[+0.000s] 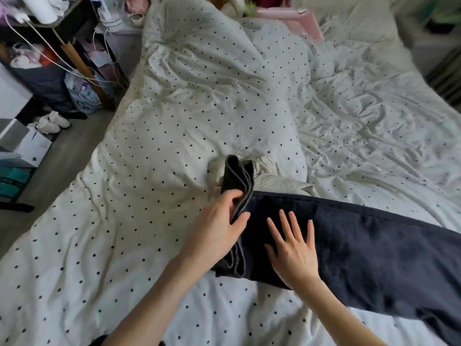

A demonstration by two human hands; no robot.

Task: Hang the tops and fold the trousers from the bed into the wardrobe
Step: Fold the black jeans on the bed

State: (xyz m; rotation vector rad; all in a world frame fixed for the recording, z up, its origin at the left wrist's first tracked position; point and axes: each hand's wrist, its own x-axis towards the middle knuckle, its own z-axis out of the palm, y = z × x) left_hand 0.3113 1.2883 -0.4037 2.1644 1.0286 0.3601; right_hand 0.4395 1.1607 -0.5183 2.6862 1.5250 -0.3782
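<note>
Dark navy trousers (361, 245) lie stretched across the dotted white duvet (174, 121), running from the middle of the bed off to the right edge of view. My left hand (219, 228) grips the trousers' raised left end, where the cloth stands up in folds. My right hand (291, 248) presses flat on the trousers just right of that, fingers spread. A pale cream garment (267, 168) lies bunched behind the lifted end, partly hidden by it.
A dark shelf unit (62, 53) full of bags and cables stands left of the bed. White shoes (50, 122) and boxes (27, 146) sit on the grey floor beside it. A pink item (306, 21) lies near the bed's far end.
</note>
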